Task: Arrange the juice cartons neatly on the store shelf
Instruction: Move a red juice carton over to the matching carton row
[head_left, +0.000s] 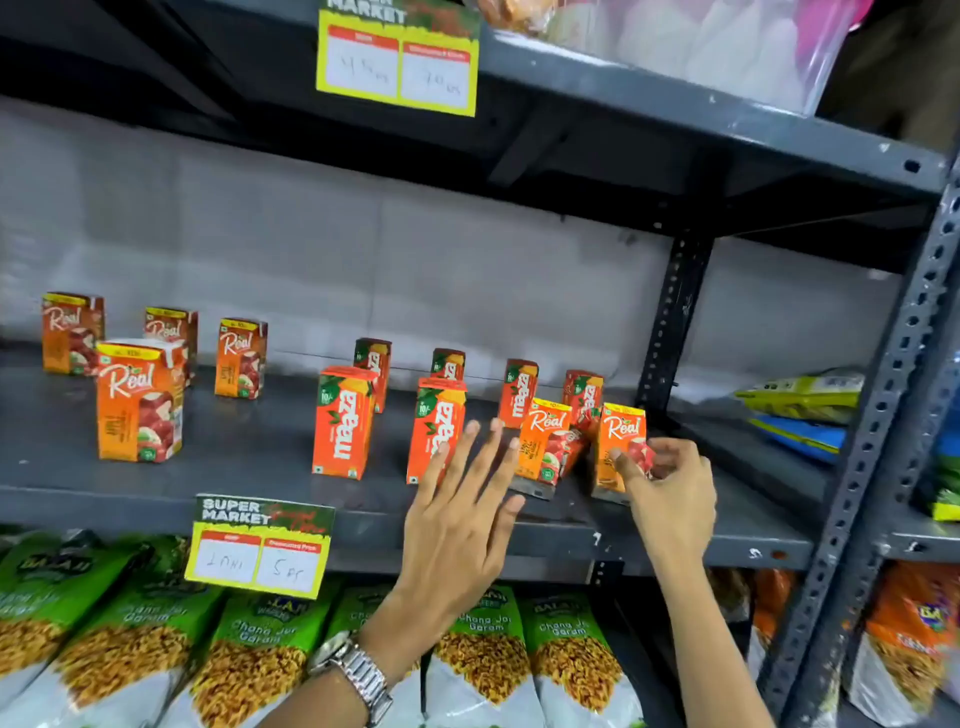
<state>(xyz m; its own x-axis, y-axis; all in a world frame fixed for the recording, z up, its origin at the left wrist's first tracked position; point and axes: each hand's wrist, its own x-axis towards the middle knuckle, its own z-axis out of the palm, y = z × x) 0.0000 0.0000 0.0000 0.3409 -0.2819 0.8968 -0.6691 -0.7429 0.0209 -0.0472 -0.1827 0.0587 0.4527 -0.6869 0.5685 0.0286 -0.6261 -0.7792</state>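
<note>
Small juice cartons stand scattered on the grey middle shelf (249, 447). Several orange Real cartons, the nearest one (139, 400), stand at the left. Several red Maaza cartons, such as one near the shelf's front (343, 421), fill the middle. My right hand (670, 483) grips a Real carton (621, 441) at the shelf's front right, tilted slightly. Another Real carton (545, 441) leans just left of it. My left hand (462, 509), fingers spread, hovers in front of a Maaza carton (436, 426) and holds nothing. A metal watch sits on that wrist.
A yellow price tag (260, 545) hangs from the shelf's front edge, another (397, 57) from the shelf above. Green snack bags (249, 654) fill the shelf below. A perforated upright post (883, 415) stands at the right, with packets (805, 410) beyond it.
</note>
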